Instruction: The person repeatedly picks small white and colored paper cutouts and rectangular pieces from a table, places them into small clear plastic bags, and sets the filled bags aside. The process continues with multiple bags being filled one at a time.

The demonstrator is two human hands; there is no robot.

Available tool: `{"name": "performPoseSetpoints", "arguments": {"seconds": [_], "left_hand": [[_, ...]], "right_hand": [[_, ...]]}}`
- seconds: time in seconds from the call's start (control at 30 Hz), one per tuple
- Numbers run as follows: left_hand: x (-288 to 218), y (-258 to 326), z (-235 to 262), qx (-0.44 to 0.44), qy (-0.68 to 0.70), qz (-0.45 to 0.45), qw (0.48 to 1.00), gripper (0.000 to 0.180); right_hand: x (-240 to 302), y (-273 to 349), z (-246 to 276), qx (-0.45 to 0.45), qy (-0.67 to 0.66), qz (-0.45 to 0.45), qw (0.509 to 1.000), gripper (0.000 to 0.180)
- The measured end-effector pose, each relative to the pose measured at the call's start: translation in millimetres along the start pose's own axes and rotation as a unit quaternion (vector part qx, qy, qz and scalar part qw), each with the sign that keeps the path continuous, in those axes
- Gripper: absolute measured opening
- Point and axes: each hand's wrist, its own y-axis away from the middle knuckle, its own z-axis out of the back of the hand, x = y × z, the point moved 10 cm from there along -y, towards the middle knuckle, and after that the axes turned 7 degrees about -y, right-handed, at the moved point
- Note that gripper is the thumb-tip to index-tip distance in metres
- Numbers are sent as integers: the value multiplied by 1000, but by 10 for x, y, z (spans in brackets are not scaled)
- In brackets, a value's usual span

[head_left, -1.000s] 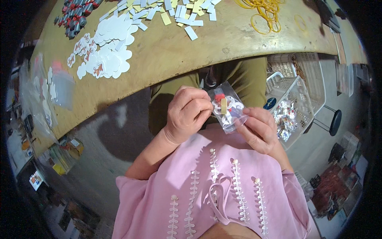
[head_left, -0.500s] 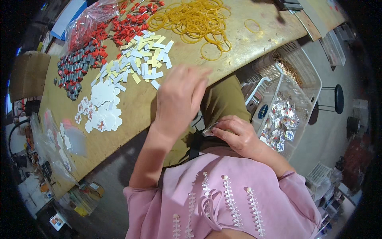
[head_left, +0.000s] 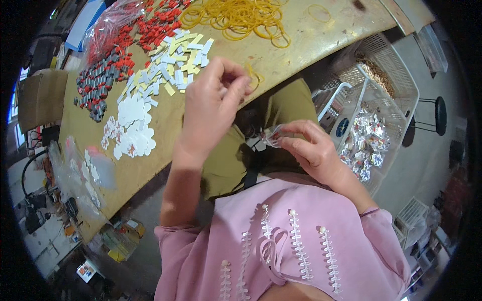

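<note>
Pinched both sides: left hand [head_left: 213, 95] has a yellow rubber band [head_left: 256, 77] at the fingertips, right hand [head_left: 314, 153] has a clear plastic bag [head_left: 273, 137].

Table [head_left: 319, 42] is the biggest item. Near edge runs diagonally, low at left, climbing to the right. Left forearm crosses that edge; left hand is over the tabletop in view, height above it can't tell. Bare wood stretch sits to its right, up to the edge.

White crate [head_left: 404, 67] stands right of the knees, near the right hand but apart from it. Silvery packets [head_left: 369, 138] fill its front bin, brown pieces [head_left: 374, 75] lie farther back.

Olive trousers [head_left: 293, 103] under the hands; bag hangs over the lap, off the table. Hands well apart, lap and table edge between.

Band heap [head_left: 241, 17] beyond the left hand. Pale strips [head_left: 173, 62] just beside it, white cutouts [head_left: 134, 128] nearer the edge.

Grip detail: right thumb and fingers close on the bag's edge, bag crumpled, contents too small to tell. Left thumb and fingers nearly together, band looping out to the right, not visibly stretched.
</note>
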Motion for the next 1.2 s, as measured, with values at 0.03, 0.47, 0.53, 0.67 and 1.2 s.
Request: {"name": "performPoseSetpoints", "arguments": {"seconds": [0.03,0.47,0.53,0.67,1.2], "left_hand": [[25,109,-43,24,87,16,996,6],[-147,1086,-160,-54,-314,-212,924,36],[-115,1087,-154,12,-333,-176,926,35],[30,1177,-206,115,-412,-141,893,19],[294,1247,38,100,-254,-111,956,35]], "right_hand": [[23,-41,-25,4,-7,4,1000,23],[193,-253,-327,42,-58,31,997,19],[222,-265,-369,54,-63,27,996,18],[247,-207,-512,90,-73,40,992,20],[427,-380,-592,108,-54,48,991,21]]}}
